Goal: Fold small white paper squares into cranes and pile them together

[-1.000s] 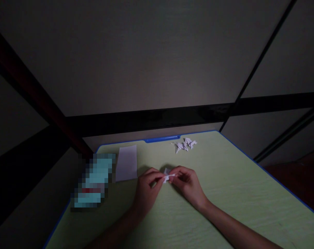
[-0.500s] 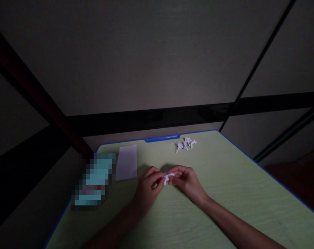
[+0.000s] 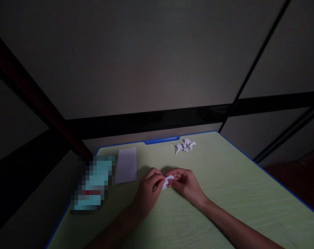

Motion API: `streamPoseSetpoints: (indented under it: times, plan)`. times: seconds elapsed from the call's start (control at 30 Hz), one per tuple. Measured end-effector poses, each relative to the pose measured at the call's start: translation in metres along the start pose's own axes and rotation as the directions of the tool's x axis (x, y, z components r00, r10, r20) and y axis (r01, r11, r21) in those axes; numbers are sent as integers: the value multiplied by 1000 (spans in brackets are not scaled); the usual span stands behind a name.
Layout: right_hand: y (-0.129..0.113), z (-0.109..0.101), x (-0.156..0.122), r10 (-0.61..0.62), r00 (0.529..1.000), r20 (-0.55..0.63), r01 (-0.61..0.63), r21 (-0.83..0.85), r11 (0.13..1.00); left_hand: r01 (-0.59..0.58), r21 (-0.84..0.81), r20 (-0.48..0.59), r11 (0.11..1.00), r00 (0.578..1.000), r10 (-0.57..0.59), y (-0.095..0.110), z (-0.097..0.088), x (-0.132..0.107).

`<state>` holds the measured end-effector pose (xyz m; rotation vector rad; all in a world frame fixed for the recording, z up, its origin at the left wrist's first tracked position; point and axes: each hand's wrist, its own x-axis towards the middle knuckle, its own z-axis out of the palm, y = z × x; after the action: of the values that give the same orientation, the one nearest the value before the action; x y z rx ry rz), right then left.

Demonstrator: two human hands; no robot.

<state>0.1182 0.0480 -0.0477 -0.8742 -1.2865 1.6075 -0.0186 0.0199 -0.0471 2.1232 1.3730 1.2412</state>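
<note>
Between my fingertips is a small folded piece of white paper (image 3: 168, 180), held just over the table. My left hand (image 3: 151, 186) pinches its left end, with the fingers curled. From the other side my right hand (image 3: 184, 180) grips it between thumb and fingers. Parts of the paper are hidden behind the fingers, so its full shape cannot be made out. Beyond my hands lie folded white paper figures (image 3: 181, 148), with another folded figure (image 3: 189, 144) close beside them.
A pale green table (image 3: 224, 180) with a blue edge stands against dark panels. A stack of white paper (image 3: 126, 165) lies at the back left. Left of it is a blurred-out teal object (image 3: 94, 183). A blue tray strip (image 3: 162, 140) sits at the far edge.
The folded paper has turned slightly between my fingers, its lower end now pointing further left. Both hands keep their pinch and have barely moved.
</note>
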Motion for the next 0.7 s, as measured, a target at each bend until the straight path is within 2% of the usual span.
streamPoseSetpoints:
  times: [0.17,0.37,0.47,0.57,0.7]
  plan:
    - [-3,-2,0,17,1000,-8,-16,91,996,-219,131,55,967,975,214,3,-1,-4]
    - [-4,-4,-1,24,1000,16,-26,156,987,-333,241,194,912,937,291,9,-9,-4]
    - [-4,-4,-2,16,1000,21,-19,155,988,-389,277,221,879,916,335,10,-10,-3]
    - [-3,-4,-2,3,1000,9,-4,124,992,-398,272,225,876,911,344,8,-8,-5]
    - [-2,-2,-3,-31,999,-15,33,111,993,-312,181,148,933,946,288,5,-6,-10]
